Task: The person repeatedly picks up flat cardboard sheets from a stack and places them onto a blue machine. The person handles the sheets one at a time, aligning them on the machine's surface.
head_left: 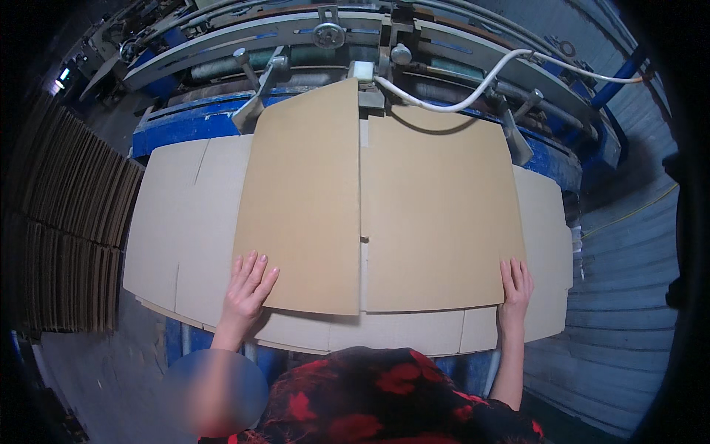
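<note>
A folded brown cardboard sheet lies in front of me with its left panel [299, 200] and right panel [444, 214] meeting at a narrow gap. Beneath it, paler cardboard [188, 214] spreads out on both sides. My left hand [248, 292] rests at the left panel's near left corner, fingers stretched out and slightly apart. At the right panel's near right edge, my right hand [516, 285] lies with its fingers extended and its thumb hidden. The far edge of the folded sheet reaches a small white block [363, 72] on the machine.
A blue-framed machine [192, 133] with rollers and metal guide arms [260, 92] spans the far side. A white cable [473, 95] arches over the right panel. Tall stacks of flat cardboard [63, 222] stand at the left. A corrugated wall [621, 325] rises at the right.
</note>
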Demonstrator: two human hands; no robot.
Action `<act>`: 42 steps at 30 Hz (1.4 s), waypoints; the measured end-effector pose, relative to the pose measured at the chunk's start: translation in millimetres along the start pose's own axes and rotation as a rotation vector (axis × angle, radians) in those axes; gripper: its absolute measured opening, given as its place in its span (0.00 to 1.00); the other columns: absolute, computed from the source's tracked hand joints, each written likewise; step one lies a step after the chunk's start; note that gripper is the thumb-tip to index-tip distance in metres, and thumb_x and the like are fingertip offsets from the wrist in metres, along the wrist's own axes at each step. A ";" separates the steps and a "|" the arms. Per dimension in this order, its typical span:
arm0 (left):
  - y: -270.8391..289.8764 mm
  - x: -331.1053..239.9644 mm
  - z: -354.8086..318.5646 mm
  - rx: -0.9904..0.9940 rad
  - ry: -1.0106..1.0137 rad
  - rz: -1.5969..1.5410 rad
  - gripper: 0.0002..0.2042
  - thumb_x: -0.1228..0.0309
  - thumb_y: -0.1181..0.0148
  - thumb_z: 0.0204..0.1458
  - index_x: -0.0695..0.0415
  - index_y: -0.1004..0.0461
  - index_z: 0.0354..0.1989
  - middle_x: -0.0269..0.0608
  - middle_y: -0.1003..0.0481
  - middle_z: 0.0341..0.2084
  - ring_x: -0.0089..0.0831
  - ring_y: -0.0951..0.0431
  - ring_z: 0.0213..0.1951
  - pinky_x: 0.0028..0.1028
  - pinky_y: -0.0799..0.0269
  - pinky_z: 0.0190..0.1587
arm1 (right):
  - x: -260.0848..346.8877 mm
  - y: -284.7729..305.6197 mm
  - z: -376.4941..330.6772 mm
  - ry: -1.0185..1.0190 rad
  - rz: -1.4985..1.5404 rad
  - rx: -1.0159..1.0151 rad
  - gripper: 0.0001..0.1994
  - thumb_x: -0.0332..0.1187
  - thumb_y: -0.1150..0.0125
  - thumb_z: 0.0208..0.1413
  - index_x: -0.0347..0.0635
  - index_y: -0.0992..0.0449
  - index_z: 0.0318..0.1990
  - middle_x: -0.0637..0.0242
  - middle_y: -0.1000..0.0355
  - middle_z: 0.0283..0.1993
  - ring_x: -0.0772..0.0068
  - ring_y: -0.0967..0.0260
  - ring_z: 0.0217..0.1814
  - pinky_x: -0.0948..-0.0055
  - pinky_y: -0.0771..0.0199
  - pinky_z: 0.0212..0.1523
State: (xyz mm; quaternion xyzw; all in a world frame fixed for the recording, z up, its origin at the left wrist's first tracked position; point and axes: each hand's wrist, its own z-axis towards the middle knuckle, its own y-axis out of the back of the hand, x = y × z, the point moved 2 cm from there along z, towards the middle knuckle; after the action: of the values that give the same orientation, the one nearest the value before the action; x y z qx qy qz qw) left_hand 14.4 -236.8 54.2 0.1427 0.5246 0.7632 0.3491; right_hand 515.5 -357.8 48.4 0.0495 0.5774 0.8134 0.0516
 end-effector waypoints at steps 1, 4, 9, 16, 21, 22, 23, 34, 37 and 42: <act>1.0 -0.1 1.0 0.015 0.000 0.009 0.20 0.80 0.46 0.45 0.54 0.27 0.49 0.49 0.31 0.54 0.50 0.34 0.58 0.52 0.41 0.60 | -0.5 0.1 -1.6 -0.002 0.001 -0.007 0.21 0.25 0.49 0.52 0.46 0.29 0.56 0.57 0.38 0.61 0.49 0.45 0.65 0.53 0.46 0.62; 2.5 -1.2 4.6 -0.004 -0.032 -0.017 0.19 0.80 0.46 0.45 0.55 0.26 0.48 0.48 0.31 0.53 0.49 0.33 0.58 0.52 0.41 0.60 | -3.1 1.8 -5.8 0.007 0.000 -0.019 0.21 0.25 0.48 0.51 0.45 0.29 0.55 0.57 0.37 0.61 0.49 0.45 0.64 0.53 0.45 0.62; 6.1 2.0 7.2 -0.074 -0.056 -0.007 0.19 0.80 0.47 0.45 0.55 0.26 0.48 0.47 0.30 0.53 0.48 0.33 0.57 0.51 0.40 0.59 | -0.9 5.2 -10.8 0.023 0.031 -0.056 0.21 0.25 0.48 0.50 0.44 0.28 0.54 0.57 0.35 0.59 0.49 0.43 0.62 0.53 0.44 0.61; -22.2 37.0 31.1 -0.059 -0.043 0.077 0.23 0.82 0.47 0.44 0.52 0.28 0.52 0.44 0.32 0.55 0.49 0.36 0.60 0.52 0.42 0.59 | 5.1 -6.1 18.5 0.073 0.037 -0.052 0.24 0.19 0.49 0.45 0.43 0.28 0.53 0.57 0.35 0.58 0.49 0.43 0.62 0.53 0.43 0.60; -37.0 63.9 56.4 -0.056 -0.046 0.079 0.24 0.79 0.46 0.44 0.45 0.28 0.53 0.39 0.33 0.57 0.51 0.36 0.59 0.55 0.42 0.56 | 8.3 -9.6 48.3 0.054 0.051 -0.032 0.25 0.18 0.51 0.44 0.45 0.29 0.53 0.57 0.35 0.58 0.50 0.43 0.62 0.54 0.45 0.61; -38.2 69.4 63.9 -0.056 -0.045 0.076 0.24 0.79 0.46 0.45 0.45 0.28 0.53 0.39 0.33 0.57 0.50 0.36 0.59 0.55 0.42 0.56 | 7.1 -10.3 55.6 0.046 0.059 -0.034 0.25 0.18 0.51 0.44 0.45 0.29 0.54 0.58 0.35 0.58 0.50 0.43 0.62 0.54 0.45 0.61; -39.3 75.7 73.1 -0.059 -0.043 0.073 0.24 0.79 0.46 0.45 0.45 0.28 0.53 0.39 0.33 0.57 0.50 0.36 0.59 0.55 0.42 0.56 | 5.4 -12.5 65.4 0.040 0.069 -0.038 0.25 0.18 0.51 0.44 0.45 0.29 0.54 0.58 0.35 0.58 0.51 0.43 0.62 0.54 0.45 0.61; -86.2 141.1 226.6 -0.068 -0.094 0.060 0.31 0.86 0.47 0.38 0.48 0.31 0.56 0.44 0.32 0.54 0.50 0.35 0.56 0.46 0.40 0.56 | -37.7 -89.6 232.1 0.083 0.031 -0.145 0.21 0.24 0.52 0.50 0.49 0.27 0.52 0.57 0.33 0.56 0.55 0.41 0.61 0.59 0.43 0.59; -91.8 144.3 251.1 -0.117 0.055 -0.001 0.30 0.84 0.45 0.38 0.49 0.30 0.54 0.47 0.30 0.51 0.48 0.32 0.54 0.44 0.39 0.54 | -45.9 -97.7 268.9 -0.011 0.259 -0.155 0.17 0.27 0.51 0.51 0.47 0.26 0.49 0.52 0.32 0.51 0.52 0.37 0.56 0.62 0.38 0.55; -61.1 139.9 192.4 -0.124 0.224 -0.044 0.24 0.76 0.47 0.47 0.51 0.34 0.57 0.45 0.32 0.55 0.43 0.37 0.60 0.51 0.47 0.60 | -60.0 -87.6 243.3 0.047 0.191 -0.222 0.23 0.17 0.48 0.49 0.37 0.32 0.55 0.48 0.36 0.57 0.48 0.37 0.58 0.64 0.42 0.61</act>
State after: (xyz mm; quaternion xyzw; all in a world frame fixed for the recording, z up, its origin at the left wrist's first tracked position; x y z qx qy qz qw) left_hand 50.1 6.2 57.1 0.0233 0.5152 0.7974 0.3132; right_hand 611.4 -110.3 44.4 0.0791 0.4777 0.8743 -0.0342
